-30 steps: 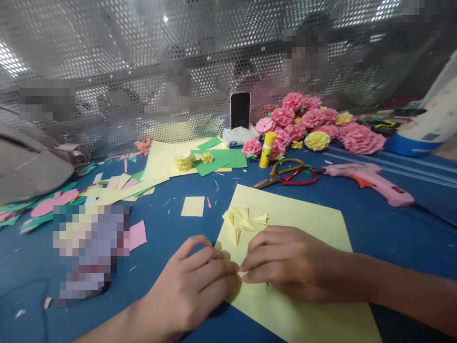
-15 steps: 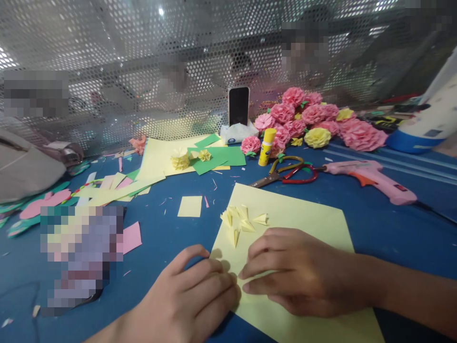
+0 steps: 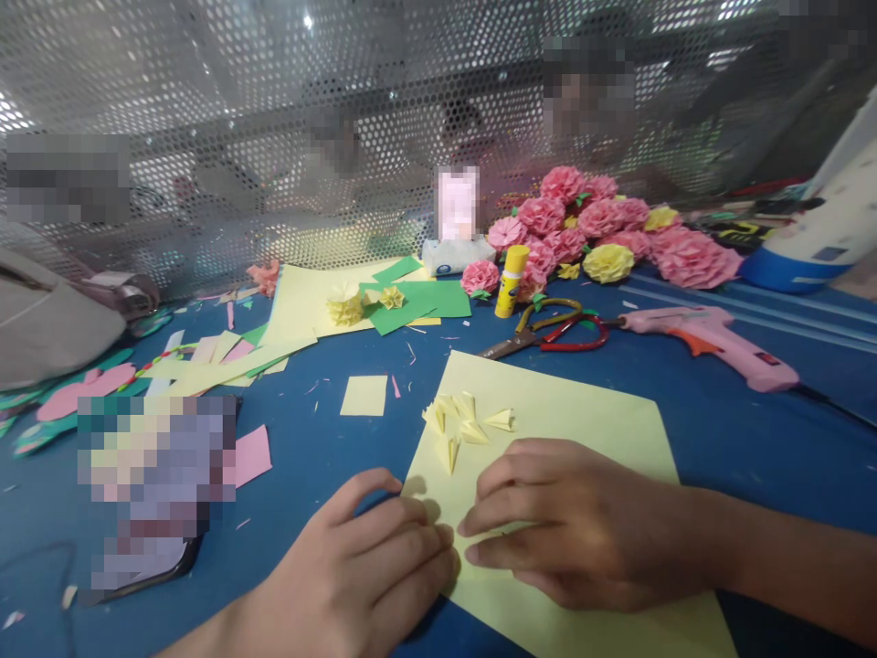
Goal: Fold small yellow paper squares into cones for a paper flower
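Note:
My left hand (image 3: pixel 384 557) rests at the left edge of a large pale yellow paper sheet (image 3: pixel 596 393), its fingers curled and pressed together. Facing it, my right hand (image 3: pixel 575 521) lies over the sheet with bent fingers, fingertips close to those of the left. Whatever is pinched between the fingers is hidden; only a sliver of yellow paper shows below the right fingertips. Just beyond the hands, several small folded yellow paper pieces (image 3: pixel 470 431) lie grouped on the sheet.
Scissors (image 3: pixel 511 345), a pink glue gun (image 3: pixel 719 338) and a glue stick (image 3: pixel 511 283) lie or stand beyond the sheet. Pink paper flowers (image 3: pixel 603 219) are heaped behind. A phone (image 3: pixel 457 206) leans at the back; a yellow square (image 3: pixel 364 396) and another phone (image 3: pixel 164 548) are left.
The screen of the phone standing at the back has gone from dark to lit. Both hands stay almost where they were, with only slight finger movement.

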A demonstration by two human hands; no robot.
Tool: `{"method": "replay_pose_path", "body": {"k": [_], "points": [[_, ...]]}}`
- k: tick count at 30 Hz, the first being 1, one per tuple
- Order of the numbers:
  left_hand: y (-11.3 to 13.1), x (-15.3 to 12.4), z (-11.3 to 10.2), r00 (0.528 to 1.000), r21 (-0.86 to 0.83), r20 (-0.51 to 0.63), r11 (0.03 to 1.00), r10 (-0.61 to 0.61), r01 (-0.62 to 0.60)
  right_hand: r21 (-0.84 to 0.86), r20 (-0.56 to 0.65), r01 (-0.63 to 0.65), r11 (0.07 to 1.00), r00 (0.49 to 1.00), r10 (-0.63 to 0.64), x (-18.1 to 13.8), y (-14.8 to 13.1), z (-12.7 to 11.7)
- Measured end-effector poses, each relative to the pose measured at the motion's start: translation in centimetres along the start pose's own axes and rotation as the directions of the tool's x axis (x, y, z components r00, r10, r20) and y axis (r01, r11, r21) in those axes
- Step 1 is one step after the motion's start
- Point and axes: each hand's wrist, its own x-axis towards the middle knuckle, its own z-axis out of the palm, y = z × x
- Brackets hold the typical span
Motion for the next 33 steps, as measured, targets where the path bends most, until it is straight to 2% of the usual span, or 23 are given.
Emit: {"method": "replay_pose_path", "body": {"k": [11,20,27,33], "points": [[-0.1,-0.2,0.5,1.000,-0.045,-0.014,0.999,-0.010,0.010,-0.039,0.022,0.043,0.998,0.999,-0.042,-0.1,0.0,0.1],[0.0,-0.1,0.2,0.999,0.013,-0.017,0.999,0.031,-0.031,-0.067,0.078,0.061,0.996,0.995,-0.056,0.4,-0.2,-0.4],[-0.2,0.6,-0.7,0.994,0.019,0.108,0.999,0.031,-0.034,-0.192,0.066,-0.015,0.981,0.997,0.028,1.1,-1.3,0.2],[-0.1,0.4,-1.9,0.970,0.009,0.241,0.999,0.027,-0.030,-0.350,-0.060,-0.092,0.932,0.995,0.075,1.4,-2.5,1.7]]}}
